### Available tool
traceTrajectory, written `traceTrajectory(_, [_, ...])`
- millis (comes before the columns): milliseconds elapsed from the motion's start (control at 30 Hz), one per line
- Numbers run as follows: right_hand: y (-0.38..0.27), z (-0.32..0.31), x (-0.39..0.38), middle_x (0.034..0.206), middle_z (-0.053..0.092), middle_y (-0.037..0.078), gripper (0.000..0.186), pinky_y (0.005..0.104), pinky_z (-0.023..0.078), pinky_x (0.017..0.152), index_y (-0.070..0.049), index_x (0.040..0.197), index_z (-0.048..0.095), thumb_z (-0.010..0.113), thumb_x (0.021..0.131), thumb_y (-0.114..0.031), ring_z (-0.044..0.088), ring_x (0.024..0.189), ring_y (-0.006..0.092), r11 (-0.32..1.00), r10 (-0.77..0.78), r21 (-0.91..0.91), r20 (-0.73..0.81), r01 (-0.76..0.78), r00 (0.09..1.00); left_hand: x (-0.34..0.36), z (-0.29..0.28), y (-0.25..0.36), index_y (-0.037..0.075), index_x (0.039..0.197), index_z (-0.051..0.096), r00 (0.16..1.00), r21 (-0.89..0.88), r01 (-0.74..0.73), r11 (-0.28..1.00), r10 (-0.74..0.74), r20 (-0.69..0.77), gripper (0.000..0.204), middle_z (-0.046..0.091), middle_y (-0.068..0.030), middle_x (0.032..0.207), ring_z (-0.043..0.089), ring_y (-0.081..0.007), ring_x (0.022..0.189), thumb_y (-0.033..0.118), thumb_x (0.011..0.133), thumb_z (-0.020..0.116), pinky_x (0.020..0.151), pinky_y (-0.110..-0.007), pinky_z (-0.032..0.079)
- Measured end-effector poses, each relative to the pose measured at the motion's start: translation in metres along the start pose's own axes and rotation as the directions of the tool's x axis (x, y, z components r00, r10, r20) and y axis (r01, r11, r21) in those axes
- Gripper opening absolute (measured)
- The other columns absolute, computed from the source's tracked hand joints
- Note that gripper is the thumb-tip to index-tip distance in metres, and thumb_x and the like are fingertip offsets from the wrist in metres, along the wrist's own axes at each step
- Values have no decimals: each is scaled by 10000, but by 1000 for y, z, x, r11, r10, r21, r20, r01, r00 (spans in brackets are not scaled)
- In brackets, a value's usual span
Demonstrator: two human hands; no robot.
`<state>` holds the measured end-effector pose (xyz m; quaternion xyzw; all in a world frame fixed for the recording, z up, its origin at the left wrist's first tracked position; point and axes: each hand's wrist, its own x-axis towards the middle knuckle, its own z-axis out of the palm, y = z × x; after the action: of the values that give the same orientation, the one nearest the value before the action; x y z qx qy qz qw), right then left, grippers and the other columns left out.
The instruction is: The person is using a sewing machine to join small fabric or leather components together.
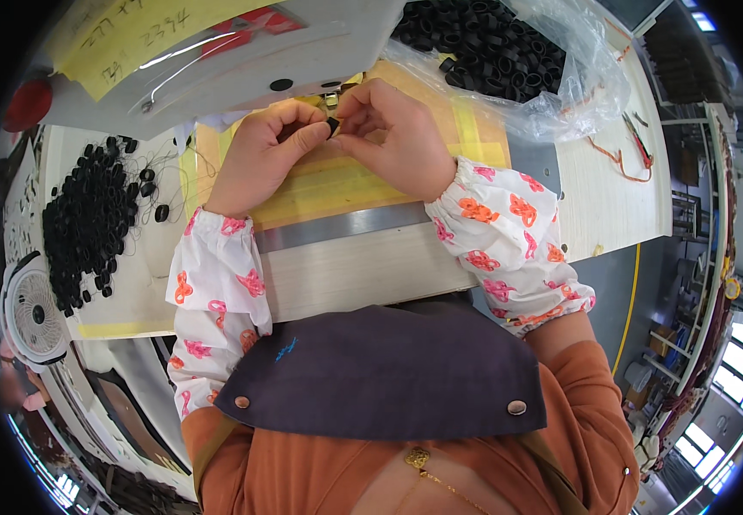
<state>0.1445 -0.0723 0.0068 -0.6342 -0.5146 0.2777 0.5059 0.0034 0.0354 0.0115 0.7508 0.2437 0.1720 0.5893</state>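
At the sewing machine (217, 77), a small black piece (333, 126), like a band or loop, sits between my hands, mostly hidden by fingertips. My left hand (272, 150) is closed, its thumb and forefinger pinching the piece from the left. From the right, my right hand (401, 129) is curled, thumb and forefinger tips closed at the piece's other side. Both hands are just in front of the needle area, where a small light shines on the metal presser part (331, 100). Yellow tape (320, 184) covers the work surface below.
Many loose black loops (491, 47) fill a clear plastic bag (573, 107) at the back right. A heap of black loops with trailing threads (92, 219) lies at left. Red-handled snippers (643, 146) rest at the right; a white fan (35, 309) stands beyond the left edge.
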Motion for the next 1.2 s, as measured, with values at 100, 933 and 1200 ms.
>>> traceTrajectory(100, [7,-2,0,821,574,57,220,233,496,639,8,871,546,674,691,14,575,683,114,981,-178,81,46,174,983,3,-7,-4,1,816,584,995,50,-11,999,6,99,192,511,41,685,413,-37,619,190,800,615,558,-186,346])
traceTrajectory(933, [5,4,-6,788,541,75,238,330,457,486,-55,851,476,607,664,14,573,606,259,725,-518,-443,153,527,841,-3,2,0,9,818,595,995,198,-26,980,7,97,202,515,13,616,420,-48,557,207,789,626,510,-206,359])
traceTrajectory(1200, [9,5,3,715,575,85,197,268,479,552,-16,842,529,651,688,-22,595,623,190,912,-348,-238,-21,334,937,-4,5,-7,16,863,614,994,205,-57,977,75,-84,182,550,0,630,468,-60,578,183,792,616,544,-210,391])
